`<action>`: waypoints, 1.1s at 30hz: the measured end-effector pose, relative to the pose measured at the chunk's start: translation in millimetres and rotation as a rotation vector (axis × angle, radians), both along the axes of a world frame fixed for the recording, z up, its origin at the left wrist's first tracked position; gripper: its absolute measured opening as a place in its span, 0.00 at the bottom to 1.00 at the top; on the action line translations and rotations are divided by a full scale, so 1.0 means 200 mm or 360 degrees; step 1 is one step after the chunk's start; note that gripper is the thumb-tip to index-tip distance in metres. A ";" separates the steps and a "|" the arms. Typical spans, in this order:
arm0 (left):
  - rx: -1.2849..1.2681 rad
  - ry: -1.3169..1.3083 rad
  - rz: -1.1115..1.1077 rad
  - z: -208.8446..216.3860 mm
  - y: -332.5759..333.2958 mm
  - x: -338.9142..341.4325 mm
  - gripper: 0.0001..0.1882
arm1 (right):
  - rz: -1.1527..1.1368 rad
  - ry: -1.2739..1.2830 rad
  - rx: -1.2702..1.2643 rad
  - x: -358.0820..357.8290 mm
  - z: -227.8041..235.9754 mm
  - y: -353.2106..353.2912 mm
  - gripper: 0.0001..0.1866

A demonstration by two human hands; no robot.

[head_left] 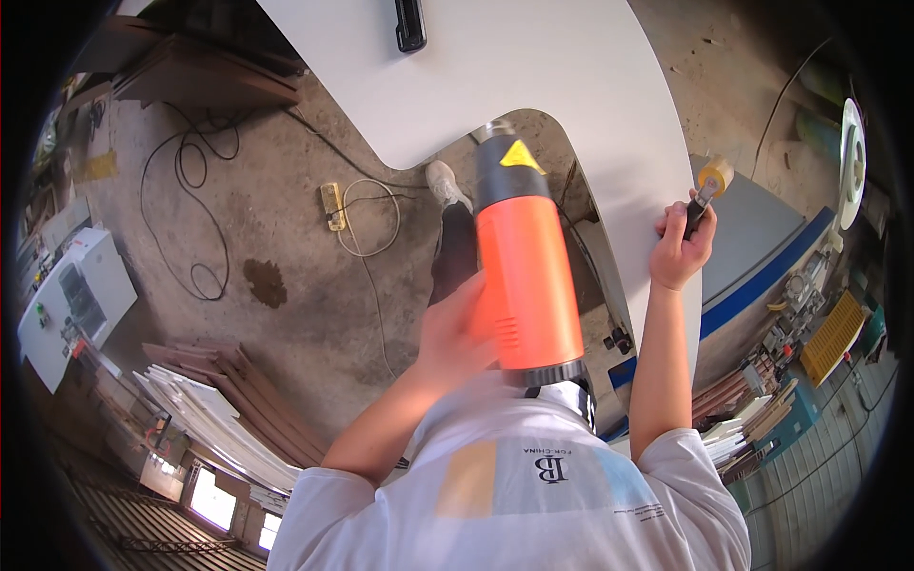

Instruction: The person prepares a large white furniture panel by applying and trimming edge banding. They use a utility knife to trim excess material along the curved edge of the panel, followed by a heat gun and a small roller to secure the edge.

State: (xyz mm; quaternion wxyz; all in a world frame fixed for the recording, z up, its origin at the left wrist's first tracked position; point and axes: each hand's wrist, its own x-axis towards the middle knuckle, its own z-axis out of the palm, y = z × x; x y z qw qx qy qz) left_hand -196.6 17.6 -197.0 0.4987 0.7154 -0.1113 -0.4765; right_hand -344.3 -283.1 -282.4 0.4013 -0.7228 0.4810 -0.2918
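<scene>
My left hand point(451, 333), somewhat blurred, is wrapped round an orange heat gun point(529, 276) with a black front collar, a yellow warning sticker and a metal nozzle. Its nozzle points forward, over the edge of the cutout in a big white panel point(609, 86). Most of my left fingers are hidden behind the gun body. Farther right, my right hand point(682, 252) grips the black handle of a small hand roller point(714, 176), whose yellowish wheel sits beyond the panel's right edge. On the panel's far part lies a black elongated tool point(409, 27).
Loose black cables point(195, 205) and a yellow power strip point(332, 206) with a coiled cord lie on the concrete floor. Stacked boards point(214, 409) stand at the lower left. A grey sheet with a blue edge point(762, 278) is at the right, near a white round object point(852, 164).
</scene>
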 end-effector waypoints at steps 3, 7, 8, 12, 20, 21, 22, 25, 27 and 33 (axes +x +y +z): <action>-0.0094 0.0057 -0.0026 -0.02 -0.09 0.03 0.40 | -0.0023 -0.0019 -0.0001 0.01 -0.01 0.00 0.14; -0.0041 -0.0101 -0.0098 -0.02 -0.05 0.02 0.40 | -0.0026 -0.0059 0.0028 0.01 -0.01 0.00 0.14; -0.0031 -0.0122 -0.0045 -0.03 -0.02 0.01 0.40 | -0.0027 -0.0059 0.0028 0.00 -0.01 0.00 0.14; -0.0075 -0.0061 0.0014 -0.03 0.00 0.02 0.39 | 0.0015 -0.0011 -0.0008 -0.01 -0.01 0.00 0.14; -0.0026 -0.0157 -0.0122 -0.04 0.01 0.02 0.37 | 0.0003 -0.0030 0.0031 -0.01 -0.03 -0.01 0.14; -0.0026 -0.0156 -0.0125 -0.03 0.04 0.01 0.37 | 0.0014 -0.0021 0.0021 -0.02 -0.03 -0.01 0.14; -0.0002 -0.0108 -0.0080 -0.01 0.07 0.01 0.37 | 0.0025 -0.0013 0.0014 -0.01 -0.02 0.00 0.14; -0.0038 -0.0094 -0.0045 -0.02 0.05 0.02 0.37 | 0.0030 0.0020 -0.0039 0.01 0.00 -0.01 0.14; -0.0102 -0.0129 -0.0052 -0.03 -0.02 0.04 0.38 | 0.0023 0.0010 -0.0019 0.01 -0.01 0.00 0.14; -0.0038 -0.0130 -0.0208 -0.03 -0.05 0.05 0.38 | 0.0004 -0.0027 0.0026 0.00 -0.02 0.00 0.14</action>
